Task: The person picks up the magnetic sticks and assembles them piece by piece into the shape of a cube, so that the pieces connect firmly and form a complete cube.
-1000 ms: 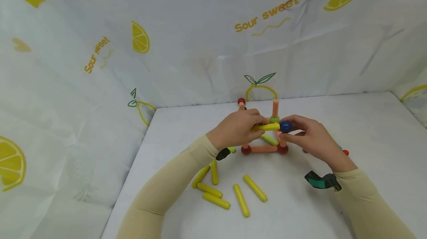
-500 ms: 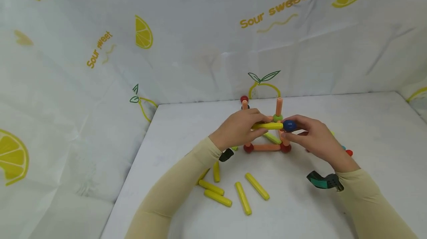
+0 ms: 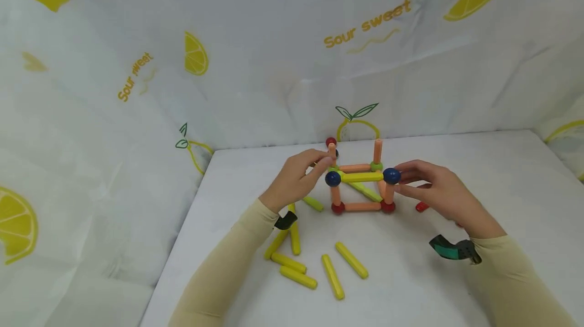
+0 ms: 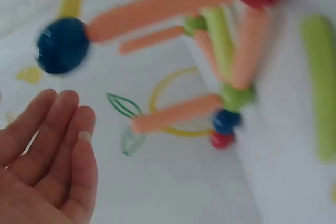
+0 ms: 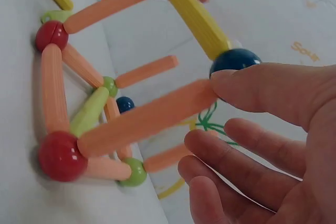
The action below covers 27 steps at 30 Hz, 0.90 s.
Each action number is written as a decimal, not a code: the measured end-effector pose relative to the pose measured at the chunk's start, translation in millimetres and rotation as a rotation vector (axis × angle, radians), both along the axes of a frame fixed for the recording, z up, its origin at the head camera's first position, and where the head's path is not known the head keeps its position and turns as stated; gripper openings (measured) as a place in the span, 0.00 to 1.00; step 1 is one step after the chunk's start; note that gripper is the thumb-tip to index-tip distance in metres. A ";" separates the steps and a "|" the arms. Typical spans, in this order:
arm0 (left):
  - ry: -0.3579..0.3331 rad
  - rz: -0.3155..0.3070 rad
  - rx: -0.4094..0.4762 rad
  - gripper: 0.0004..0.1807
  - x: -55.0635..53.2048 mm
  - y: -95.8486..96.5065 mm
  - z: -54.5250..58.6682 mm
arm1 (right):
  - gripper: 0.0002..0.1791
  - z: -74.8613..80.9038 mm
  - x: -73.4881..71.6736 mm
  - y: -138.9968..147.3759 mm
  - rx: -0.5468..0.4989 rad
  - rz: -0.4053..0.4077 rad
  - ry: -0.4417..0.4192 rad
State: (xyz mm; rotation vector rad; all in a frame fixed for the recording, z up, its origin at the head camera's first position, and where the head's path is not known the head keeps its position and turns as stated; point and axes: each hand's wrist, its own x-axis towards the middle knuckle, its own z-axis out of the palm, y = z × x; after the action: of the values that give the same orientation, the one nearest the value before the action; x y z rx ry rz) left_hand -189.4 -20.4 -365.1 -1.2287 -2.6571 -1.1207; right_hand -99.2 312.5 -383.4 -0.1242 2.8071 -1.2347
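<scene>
- Toward the rear of the bench (image 3: 397, 286): stick-and-ball frame (image 3: 362, 207), standing, orange base sticks, red balls at front corners, green at rear.
- Yellow stick (image 3: 362, 177) spans the front top, between left blue ball (image 3: 333, 179) and right blue ball (image 3: 392, 176), each on an orange upright.
- Rear orange uprights have bare tops; a yellow-green stick lies diagonally within the base.
- Left hand (image 3: 296, 177) beside the left blue ball, just apart from it; fingers extended, holding nothing.
- Right hand (image 3: 440, 187) at the right blue ball: thumb touches it, other fingers loose, clear of ball and upright.
- Loose yellow sticks (image 3: 297, 277) scattered on the near side, left of centre; red piece (image 3: 422, 207) near the right hand.
- Lemon-print sheet (image 3: 255, 88) behind.
</scene>
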 end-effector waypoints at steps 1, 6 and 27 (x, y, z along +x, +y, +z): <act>-0.008 0.023 -0.005 0.20 -1.2 -8.6 -4.8 | 0.32 -1.2 1.2 4.7 0.016 -0.004 0.008; -0.057 0.078 -0.278 0.16 -4.2 -35.3 -32.3 | 0.30 -12.3 9.2 39.3 0.126 -0.026 0.017; 0.123 0.039 -0.570 0.14 23.7 -38.4 -42.3 | 0.17 -43.6 6.6 79.3 0.467 0.060 -0.077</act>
State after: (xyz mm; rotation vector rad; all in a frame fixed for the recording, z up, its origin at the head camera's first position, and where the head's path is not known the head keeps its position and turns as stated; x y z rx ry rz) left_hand -165.7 -58.8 -407.4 -1.2378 -2.9816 -0.2605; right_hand -92.6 391.8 -427.0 -0.1265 2.9078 -0.5336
